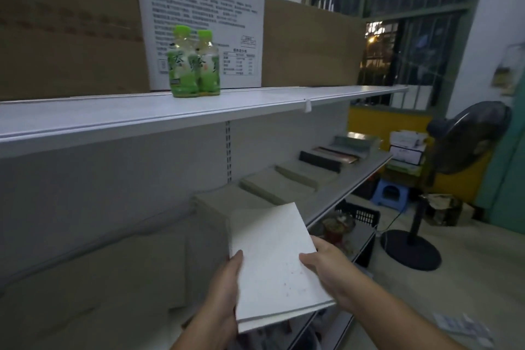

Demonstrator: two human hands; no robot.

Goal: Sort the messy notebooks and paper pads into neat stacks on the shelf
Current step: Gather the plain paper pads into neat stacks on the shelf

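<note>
Two hands hold a white notebook [272, 273] at the lower centre of the frame, close to the front edge of the lower shelf [355, 187]. The left hand [227, 290] takes its left edge, thumb on the cover and fingers hidden underneath. The right hand [326, 267] takes the right edge the same way. Each grip is closed on the notebook, one on each side, probably to keep it flat and square for setting down. The notebook is tilted, its far corner pointing up and right, and in the picture it overlaps the nearest grey stack [218, 204].

From there a row of stacks [298, 176] runs along the lower shelf toward the middle right of the frame. Grey pads come first, then a dark notebook [319, 162] and others, each just beside the next. This part looks sorted already. At the lower left, loose pads [113, 278] lie blurred and uneven on the same shelf, seemingly not yet sorted.

Across the upper half, an upper shelf [199, 111] carries two green bottles [194, 62], brown cardboard boxes [71, 31] and a white printed box [204, 14]. At the right, a floor fan [466, 145] and a blue stool [389, 193] stand on the floor.
</note>
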